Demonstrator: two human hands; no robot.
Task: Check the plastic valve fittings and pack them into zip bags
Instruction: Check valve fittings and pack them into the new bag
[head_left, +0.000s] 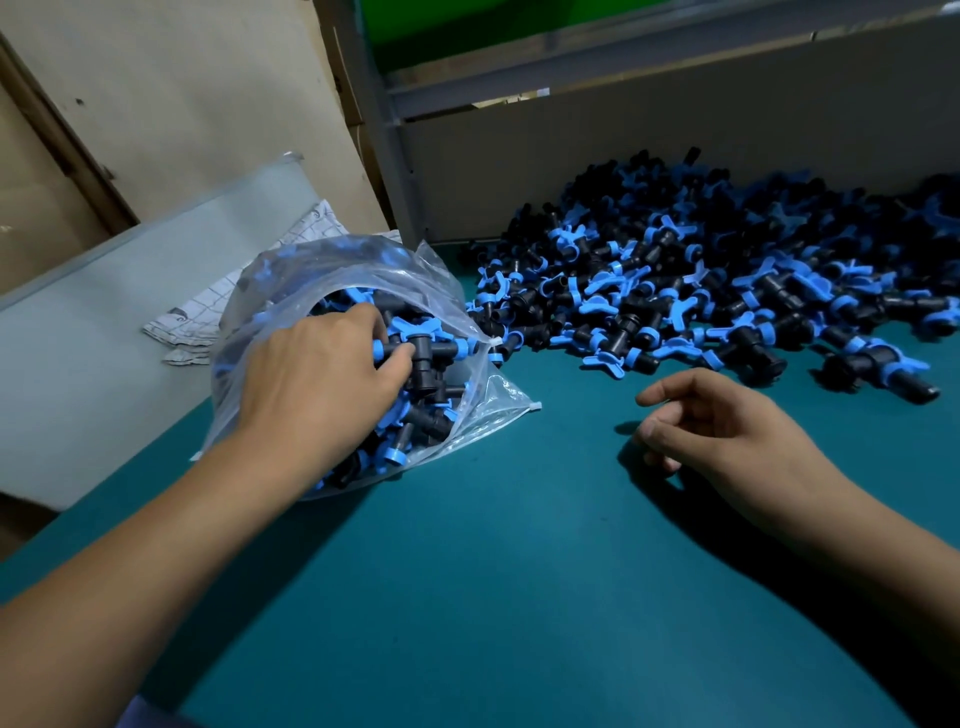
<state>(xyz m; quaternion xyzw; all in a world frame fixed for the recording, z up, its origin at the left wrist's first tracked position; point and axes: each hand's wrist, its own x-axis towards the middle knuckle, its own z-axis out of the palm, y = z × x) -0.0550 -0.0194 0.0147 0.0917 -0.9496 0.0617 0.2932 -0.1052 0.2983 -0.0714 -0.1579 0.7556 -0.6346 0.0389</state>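
Teal desk (519, 571) | my left hand (317, 374) pinches a valve fitting (421, 358) inside the zip bag (447, 291), centre-left | right hand (727, 426) loosely curled, holding nothing | fittings pile (727, 280) upper right | no legible writing

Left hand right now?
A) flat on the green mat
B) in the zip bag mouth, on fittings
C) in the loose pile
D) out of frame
B: the left hand reaches into the open zip bag, fingers on a black-and-blue fitting; the right hand hovers empty.

glossy clear plastic zip bag (291, 270), matt green table (519, 545), plastic valve fittings (727, 280)
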